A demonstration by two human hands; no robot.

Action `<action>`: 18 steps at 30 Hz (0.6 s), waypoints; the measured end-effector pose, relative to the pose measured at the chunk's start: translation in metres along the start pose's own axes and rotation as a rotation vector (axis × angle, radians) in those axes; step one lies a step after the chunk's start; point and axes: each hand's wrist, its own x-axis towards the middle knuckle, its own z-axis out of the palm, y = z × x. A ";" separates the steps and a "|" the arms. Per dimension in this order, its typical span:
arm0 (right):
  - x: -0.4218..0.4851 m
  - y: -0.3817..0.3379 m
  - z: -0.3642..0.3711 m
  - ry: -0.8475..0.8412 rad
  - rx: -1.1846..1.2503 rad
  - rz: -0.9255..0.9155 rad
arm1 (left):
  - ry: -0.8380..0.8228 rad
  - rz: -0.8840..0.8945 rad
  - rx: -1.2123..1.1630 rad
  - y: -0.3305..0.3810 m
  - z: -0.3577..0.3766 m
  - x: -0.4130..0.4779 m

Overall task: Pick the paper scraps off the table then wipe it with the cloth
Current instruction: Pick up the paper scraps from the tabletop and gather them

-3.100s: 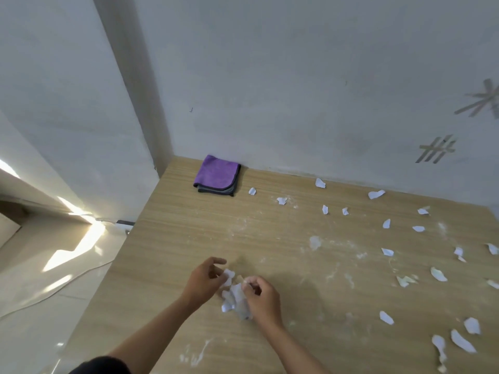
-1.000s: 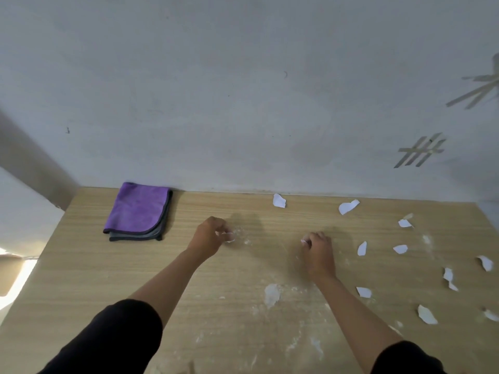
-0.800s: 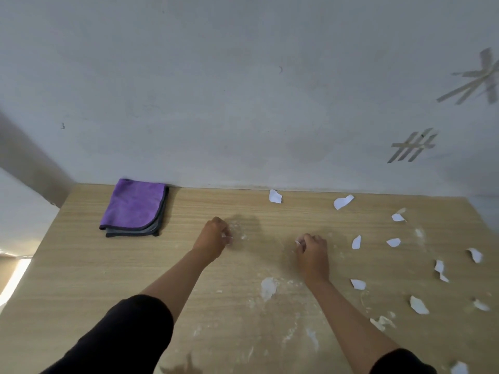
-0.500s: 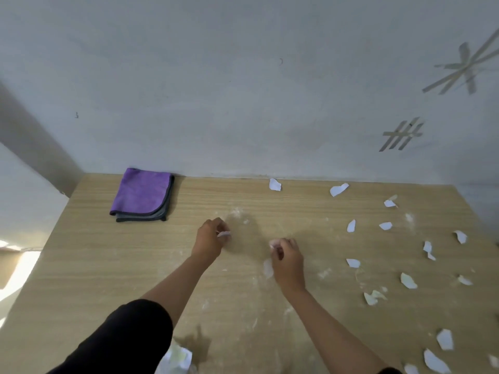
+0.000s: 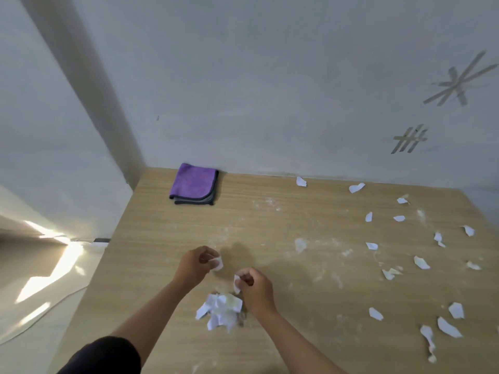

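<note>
left hand point(image 5: 195, 265) pinches one scrap point(image 5: 218, 263), right hand point(image 5: 255, 288) another scrap point(image 5: 237, 284); folded cloth point(image 5: 193, 183) sits square to wall point(image 5: 270, 103).

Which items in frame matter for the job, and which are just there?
Job: loose paper scraps, gathered scrap pile, purple cloth, wooden table, white smears, left hand and right hand, each pinching a scrap.
Just there: tape marks on the wall.

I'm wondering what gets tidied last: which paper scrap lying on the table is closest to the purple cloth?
The paper scrap by the back wall, right of the purple cloth; all others lie farther right or farther from the wall.
</note>
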 end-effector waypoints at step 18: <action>-0.034 0.008 -0.011 0.077 -0.331 -0.062 | 0.054 0.099 0.219 -0.025 0.025 -0.033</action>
